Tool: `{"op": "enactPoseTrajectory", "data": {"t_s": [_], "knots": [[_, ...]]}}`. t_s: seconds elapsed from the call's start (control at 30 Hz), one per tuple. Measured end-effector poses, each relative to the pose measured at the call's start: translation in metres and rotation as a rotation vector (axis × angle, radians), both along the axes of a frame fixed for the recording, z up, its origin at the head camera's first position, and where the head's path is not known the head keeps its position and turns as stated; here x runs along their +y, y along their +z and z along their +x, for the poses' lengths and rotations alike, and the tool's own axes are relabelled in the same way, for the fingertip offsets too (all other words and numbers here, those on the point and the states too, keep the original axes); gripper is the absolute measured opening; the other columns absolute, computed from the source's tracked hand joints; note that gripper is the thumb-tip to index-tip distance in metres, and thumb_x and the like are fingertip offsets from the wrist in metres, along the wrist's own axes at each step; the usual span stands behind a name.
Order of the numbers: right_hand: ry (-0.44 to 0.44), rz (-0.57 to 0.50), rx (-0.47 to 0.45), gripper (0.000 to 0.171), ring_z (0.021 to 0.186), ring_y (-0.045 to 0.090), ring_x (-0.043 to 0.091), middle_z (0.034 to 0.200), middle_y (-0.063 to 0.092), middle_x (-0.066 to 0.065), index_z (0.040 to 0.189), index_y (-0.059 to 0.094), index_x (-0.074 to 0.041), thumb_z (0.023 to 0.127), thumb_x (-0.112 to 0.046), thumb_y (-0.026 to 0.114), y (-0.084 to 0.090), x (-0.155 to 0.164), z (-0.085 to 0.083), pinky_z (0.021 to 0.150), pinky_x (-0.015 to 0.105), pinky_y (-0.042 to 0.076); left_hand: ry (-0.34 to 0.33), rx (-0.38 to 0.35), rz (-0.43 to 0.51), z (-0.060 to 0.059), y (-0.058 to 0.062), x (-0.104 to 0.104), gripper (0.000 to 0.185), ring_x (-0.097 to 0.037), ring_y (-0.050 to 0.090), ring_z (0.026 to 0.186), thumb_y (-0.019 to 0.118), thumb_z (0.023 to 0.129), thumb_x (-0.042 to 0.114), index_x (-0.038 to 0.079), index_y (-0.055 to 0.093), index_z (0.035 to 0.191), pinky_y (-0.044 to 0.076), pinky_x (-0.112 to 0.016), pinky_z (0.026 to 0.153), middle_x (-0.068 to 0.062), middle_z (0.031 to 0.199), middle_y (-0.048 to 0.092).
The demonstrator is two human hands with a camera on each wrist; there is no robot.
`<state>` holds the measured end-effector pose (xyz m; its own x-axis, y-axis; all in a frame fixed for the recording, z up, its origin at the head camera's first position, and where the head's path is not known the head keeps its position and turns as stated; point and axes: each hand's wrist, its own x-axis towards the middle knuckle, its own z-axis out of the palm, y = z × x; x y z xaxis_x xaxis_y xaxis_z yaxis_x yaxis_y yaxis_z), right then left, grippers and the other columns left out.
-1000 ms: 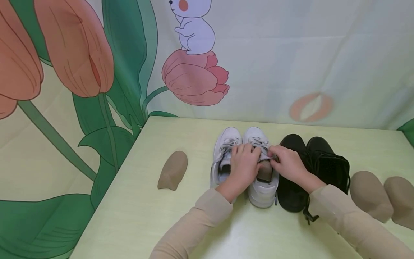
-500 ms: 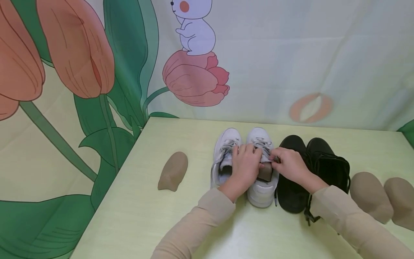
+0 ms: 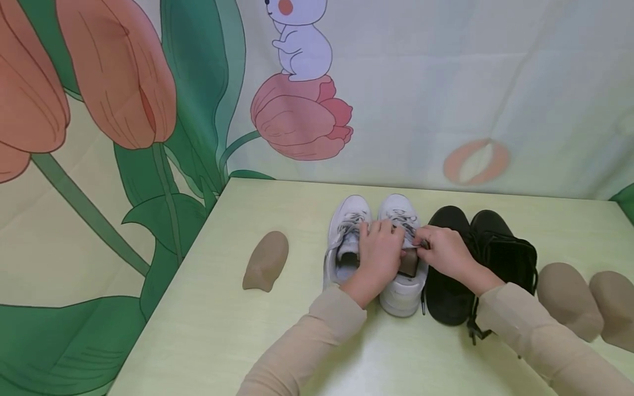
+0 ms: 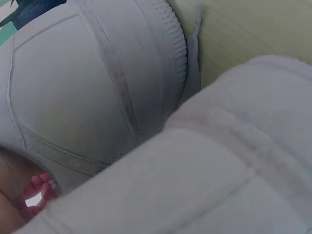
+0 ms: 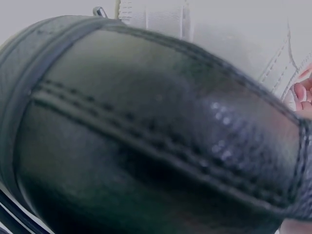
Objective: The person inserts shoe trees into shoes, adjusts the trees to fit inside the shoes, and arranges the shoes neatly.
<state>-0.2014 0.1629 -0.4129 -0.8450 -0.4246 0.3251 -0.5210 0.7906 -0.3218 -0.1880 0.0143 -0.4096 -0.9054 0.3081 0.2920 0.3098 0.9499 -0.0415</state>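
Note:
In the head view, a pair of white sneakers stands side by side, toes pointing away. My left hand (image 3: 380,250) lies over the opening of the right white sneaker (image 3: 402,297), its fingers curled at the tongue. On the other side, my right hand (image 3: 446,252) pinches the tongue or collar edge of that shoe. Between the hands, a brown shoe shaper (image 3: 408,264) sits inside the sneaker, partly hidden. The left white sneaker (image 3: 353,206) is partly covered by my left hand. In the left wrist view, the white heel (image 4: 68,83) fills much of the picture.
Black shoes (image 3: 448,297) stand close on the right, beneath my right forearm, and one (image 5: 161,122) blocks much of the right wrist view. A loose brown shaper (image 3: 266,261) lies left on the pale table (image 3: 198,335). Two more shapers (image 3: 569,300) lie at far right.
The right white sneaker has shifted slightly right, away from its mate at the toe. My left hand has moved a little right with it; the right hand keeps its grip nearly in place.

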Motion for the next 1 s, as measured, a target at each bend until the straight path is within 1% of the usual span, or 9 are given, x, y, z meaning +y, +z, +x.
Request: {"op": "enactPoseTrajectory", "data": {"t_s": [0.17, 0.33, 0.53, 0.6, 0.67, 0.77, 0.83, 0.9, 1.0], "knots": [[-0.003, -0.028, -0.011, 0.012, 0.056, 0.05, 0.009, 0.071, 0.062, 0.002, 0.069, 0.062, -0.011, 0.072, 0.0, 0.062, 0.0, 0.001, 0.001, 0.055, 0.03, 0.043, -0.018, 0.022, 0.0, 0.0, -0.002, -0.001, 0.024, -0.015, 0.046, 0.097, 0.063, 0.077, 0.04, 0.025, 0.056, 0.094, 0.027, -0.036, 0.088, 0.005, 0.094, 0.05], [0.008, -0.059, -0.043, 0.012, 0.056, 0.049, 0.007, 0.072, 0.063, 0.002, 0.073, 0.064, -0.011, 0.074, 0.001, 0.061, -0.003, 0.002, 0.003, 0.054, 0.027, 0.042, -0.052, -0.004, 0.017, 0.001, -0.001, -0.007, 0.023, -0.014, 0.048, 0.097, 0.063, 0.078, 0.038, 0.025, 0.057, 0.097, 0.03, -0.032, 0.087, 0.005, 0.094, 0.052], [0.008, -0.07, -0.079, 0.01, 0.056, 0.047, 0.007, 0.077, 0.065, 0.003, 0.08, 0.065, -0.01, 0.078, -0.004, 0.058, -0.005, 0.006, 0.004, 0.052, 0.023, 0.038, -0.132, -0.037, 0.05, 0.006, 0.007, -0.018, 0.016, -0.014, 0.052, 0.089, 0.059, 0.082, 0.029, 0.024, 0.061, 0.097, 0.034, -0.03, 0.081, 0.005, 0.09, 0.056], [0.006, -0.072, -0.083, 0.01, 0.056, 0.046, 0.007, 0.079, 0.066, 0.003, 0.082, 0.065, -0.011, 0.079, -0.005, 0.057, -0.005, 0.008, 0.004, 0.052, 0.023, 0.037, -0.161, -0.035, 0.05, 0.01, 0.008, -0.021, 0.016, -0.014, 0.052, 0.088, 0.058, 0.083, 0.027, 0.024, 0.062, 0.098, 0.034, -0.03, 0.082, 0.005, 0.089, 0.057], [0.012, -0.078, -0.091, 0.011, 0.057, 0.048, 0.008, 0.082, 0.066, 0.004, 0.084, 0.065, -0.011, 0.08, -0.006, 0.056, -0.006, 0.01, 0.004, 0.053, 0.023, 0.038, -0.19, -0.032, 0.062, 0.014, 0.01, -0.025, 0.017, -0.015, 0.052, 0.09, 0.058, 0.084, 0.027, 0.024, 0.063, 0.1, 0.035, -0.03, 0.083, 0.005, 0.09, 0.058], [0.027, -0.096, -0.113, 0.014, 0.066, 0.054, 0.011, 0.092, 0.067, 0.007, 0.089, 0.066, -0.01, 0.081, -0.006, 0.055, -0.007, 0.014, 0.005, 0.057, 0.024, 0.041, -0.225, -0.033, 0.09, 0.02, 0.01, -0.032, 0.019, -0.014, 0.052, 0.094, 0.058, 0.084, 0.026, 0.024, 0.062, 0.103, 0.036, -0.03, 0.085, 0.006, 0.094, 0.06], [0.035, -0.114, -0.15, 0.019, 0.063, 0.054, 0.009, 0.103, 0.064, 0.013, 0.096, 0.067, -0.009, 0.083, -0.005, 0.054, -0.008, 0.016, 0.007, 0.055, 0.023, 0.041, -0.253, -0.019, 0.123, 0.023, 0.01, -0.035, 0.021, -0.014, 0.052, 0.095, 0.059, 0.084, 0.026, 0.023, 0.062, 0.104, 0.037, -0.029, 0.085, 0.006, 0.097, 0.061], [0.04, -0.133, -0.184, 0.023, 0.055, 0.05, 0.006, 0.112, 0.06, 0.019, 0.101, 0.066, -0.007, 0.084, -0.004, 0.052, -0.008, 0.019, 0.008, 0.051, 0.022, 0.039, -0.285, 0.002, 0.166, 0.024, 0.009, -0.039, 0.023, -0.014, 0.052, 0.097, 0.059, 0.083, 0.025, 0.022, 0.062, 0.105, 0.038, -0.029, 0.085, 0.005, 0.099, 0.061], [0.048, -0.15, -0.219, 0.026, 0.043, 0.035, 0.002, 0.12, 0.053, 0.024, 0.107, 0.064, -0.006, 0.085, -0.004, 0.051, -0.008, 0.022, 0.01, 0.046, 0.021, 0.033, -0.343, 0.061, 0.247, 0.024, 0.007, -0.045, 0.024, -0.015, 0.053, 0.097, 0.061, 0.081, 0.021, 0.019, 0.063, 0.104, 0.04, -0.03, 0.085, 0.004, 0.1, 0.062]]}}
